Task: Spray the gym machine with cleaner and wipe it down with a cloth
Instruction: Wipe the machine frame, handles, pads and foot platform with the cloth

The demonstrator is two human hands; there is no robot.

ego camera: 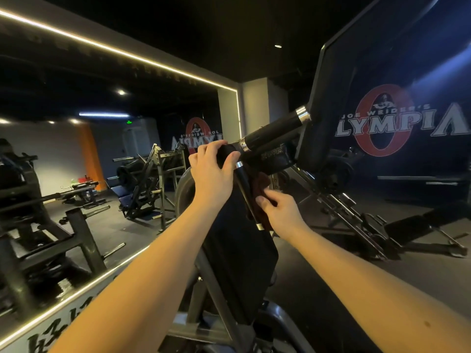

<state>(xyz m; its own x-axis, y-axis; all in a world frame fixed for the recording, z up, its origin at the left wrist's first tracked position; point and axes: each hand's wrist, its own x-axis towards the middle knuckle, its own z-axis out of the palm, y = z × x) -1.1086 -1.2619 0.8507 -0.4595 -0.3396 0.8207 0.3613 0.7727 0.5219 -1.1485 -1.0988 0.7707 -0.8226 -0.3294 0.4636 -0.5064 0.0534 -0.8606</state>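
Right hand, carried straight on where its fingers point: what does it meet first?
Likely the slim black handle just past the dark cloth that the right hand holds; depth is unclear.

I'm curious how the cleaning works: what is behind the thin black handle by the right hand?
A dark red cloth, held by the right hand behind the handle. The handle and the hand cover part of it.

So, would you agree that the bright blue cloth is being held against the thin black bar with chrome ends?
Not quite, only the colour is off. The head view shows a dark reddish-brown cloth, not a bright blue one, held against the thin black bar with chrome ends.
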